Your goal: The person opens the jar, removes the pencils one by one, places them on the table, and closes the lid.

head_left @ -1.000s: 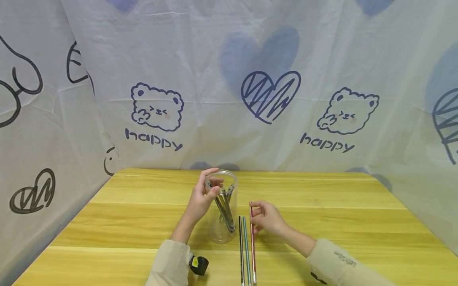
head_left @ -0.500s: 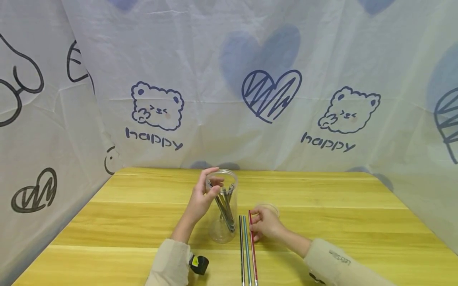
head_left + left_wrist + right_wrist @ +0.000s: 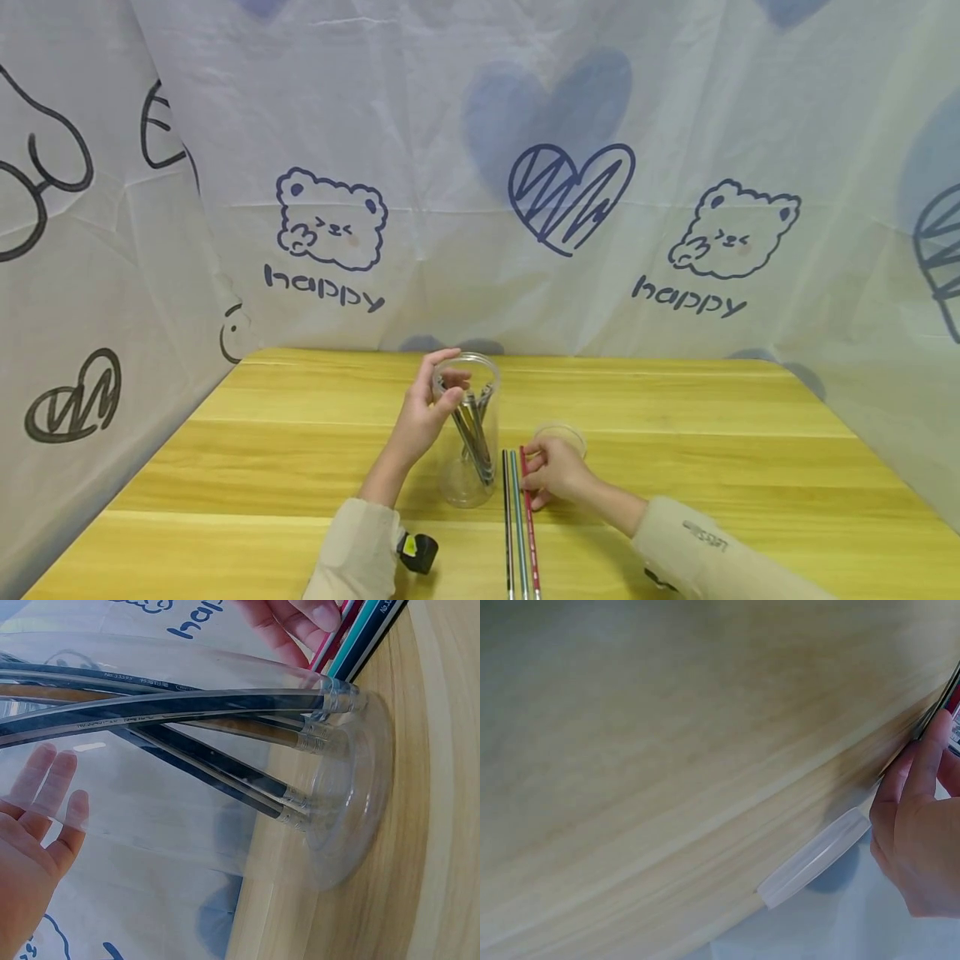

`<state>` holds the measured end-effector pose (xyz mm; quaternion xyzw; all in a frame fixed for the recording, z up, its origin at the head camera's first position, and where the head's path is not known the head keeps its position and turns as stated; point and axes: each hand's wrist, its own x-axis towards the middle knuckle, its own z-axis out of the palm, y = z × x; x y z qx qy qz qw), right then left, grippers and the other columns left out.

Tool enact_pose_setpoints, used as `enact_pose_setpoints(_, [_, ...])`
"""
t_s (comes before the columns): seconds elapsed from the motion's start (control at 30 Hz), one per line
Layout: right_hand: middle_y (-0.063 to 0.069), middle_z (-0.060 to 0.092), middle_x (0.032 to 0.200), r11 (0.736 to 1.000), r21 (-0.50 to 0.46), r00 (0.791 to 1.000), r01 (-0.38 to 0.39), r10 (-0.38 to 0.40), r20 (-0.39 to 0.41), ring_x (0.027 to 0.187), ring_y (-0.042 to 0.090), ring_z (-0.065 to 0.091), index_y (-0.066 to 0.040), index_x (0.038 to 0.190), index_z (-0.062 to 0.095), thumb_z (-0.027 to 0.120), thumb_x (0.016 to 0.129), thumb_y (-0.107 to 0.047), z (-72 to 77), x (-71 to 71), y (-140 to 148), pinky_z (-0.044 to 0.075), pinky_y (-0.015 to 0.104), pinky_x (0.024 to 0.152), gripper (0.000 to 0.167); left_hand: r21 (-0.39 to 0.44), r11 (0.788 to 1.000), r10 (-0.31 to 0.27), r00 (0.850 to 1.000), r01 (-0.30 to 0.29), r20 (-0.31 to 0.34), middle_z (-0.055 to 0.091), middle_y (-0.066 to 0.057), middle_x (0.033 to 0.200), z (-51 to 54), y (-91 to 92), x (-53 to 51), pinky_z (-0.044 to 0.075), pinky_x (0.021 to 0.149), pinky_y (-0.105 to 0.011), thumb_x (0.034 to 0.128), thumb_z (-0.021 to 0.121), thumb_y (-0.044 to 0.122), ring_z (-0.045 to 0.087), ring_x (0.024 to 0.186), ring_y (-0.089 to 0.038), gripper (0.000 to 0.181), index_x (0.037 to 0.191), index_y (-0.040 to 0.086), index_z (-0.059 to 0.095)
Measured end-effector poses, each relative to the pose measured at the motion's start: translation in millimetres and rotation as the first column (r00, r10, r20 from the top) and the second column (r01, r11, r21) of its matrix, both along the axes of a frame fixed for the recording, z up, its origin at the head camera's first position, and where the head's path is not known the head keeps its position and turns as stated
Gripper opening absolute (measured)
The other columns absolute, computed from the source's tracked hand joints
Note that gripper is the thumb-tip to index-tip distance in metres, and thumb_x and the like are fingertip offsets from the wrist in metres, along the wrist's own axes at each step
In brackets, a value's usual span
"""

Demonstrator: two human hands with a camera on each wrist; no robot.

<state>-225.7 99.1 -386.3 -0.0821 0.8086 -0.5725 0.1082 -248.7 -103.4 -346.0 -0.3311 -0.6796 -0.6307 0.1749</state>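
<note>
A clear plastic jar [image 3: 467,492] stands upright on the table with several dark pencils [image 3: 225,780] leaning inside. My left hand [image 3: 422,417] grips the jar near its rim, fingers round the far side and thumb in front. To the jar's right lie a black pencil [image 3: 507,517], a teal pencil [image 3: 518,517] and a red pencil [image 3: 532,533], side by side and pointing away from me. My right hand [image 3: 558,471] holds the red one near its far end, between thumb and fingers. In the right wrist view part of that hand [image 3: 922,817] is cut off by the edge.
A clear round lid [image 3: 573,435] lies on the wooden table [image 3: 675,400] just behind my right hand; the right wrist view shows the lid [image 3: 814,859] too. A printed cloth [image 3: 450,125] hangs behind the table and at both sides.
The red pencil has moved toward me and slightly left, nearer the teal one, with my right hand on it. The lid has come into sight behind that hand. The left hand keeps its grip.
</note>
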Motion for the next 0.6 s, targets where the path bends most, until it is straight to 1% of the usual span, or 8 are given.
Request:
enact_pose_setpoints(0.13, [0.018, 0.051, 0.078, 1.0, 0.018, 1.0, 0.006, -0.006, -0.006, 0.051, 0.017, 0.054, 0.018, 0.106, 0.045, 0.059, 0.069, 0.022, -0.8, -0.9, -1.8, 0.051, 0.031, 0.046, 0.039, -0.003, 1.0, 0.002, 1.0, -0.002, -0.004, 0.055, -0.024, 0.103, -1.3, -0.2, -1.3, 0.046, 0.08, -0.038, 0.0856, 0.054, 0.041, 0.055, 0.094, -0.032, 0.059, 0.127, 0.003, 0.035])
enact_pose_setpoints(0.4, [0.017, 0.05, 0.077, 0.999, 0.042, 0.999, 0.005, -0.004, -0.032, 0.05, 0.017, 0.054, 0.018, 0.103, 0.046, 0.058, 0.069, 0.023, -5.2, -3.2, -2.9, 0.05, 0.032, 0.045, 0.036, 0.001, 1.0, 0.004, 1.0, -0.004, 0.004, 0.055, -0.024, 0.103, -1.7, -0.2, -1.8, 0.046, 0.079, -0.037, 0.0859, 0.054, 0.035, 0.051, 0.094, -0.043, 0.055, 0.127, 0.004, 0.036])
enact_pose_setpoints(0.57, [0.016, 0.049, 0.077, 0.999, 0.052, 0.999, 0.008, -0.006, -0.046, 0.05, 0.016, 0.054, 0.019, 0.102, 0.046, 0.058, 0.068, 0.023, -5.9, -3.1, -4.0, 0.05, 0.031, 0.045, 0.037, 0.008, 1.0, -0.002, 1.0, 0.002, 0.011, 0.055, -0.025, 0.103, -2.1, 0.0, -2.2, 0.045, 0.08, -0.038, 0.0852, 0.054, 0.041, 0.048, 0.094, -0.049, 0.06, 0.127, 0.003, 0.036])
enact_pose_setpoints(0.6, [0.016, 0.049, 0.077, 0.999, 0.053, 0.999, 0.01, -0.008, -0.046, 0.05, 0.016, 0.054, 0.019, 0.102, 0.047, 0.058, 0.068, 0.023, -6.0, -3.0, -4.3, 0.05, 0.031, 0.045, 0.037, 0.008, 1.0, -0.001, 1.0, 0.001, 0.011, 0.055, -0.025, 0.103, -1.9, -0.1, -1.9, 0.045, 0.08, -0.038, 0.0852, 0.054, 0.041, 0.049, 0.094, -0.048, 0.06, 0.128, 0.003, 0.036])
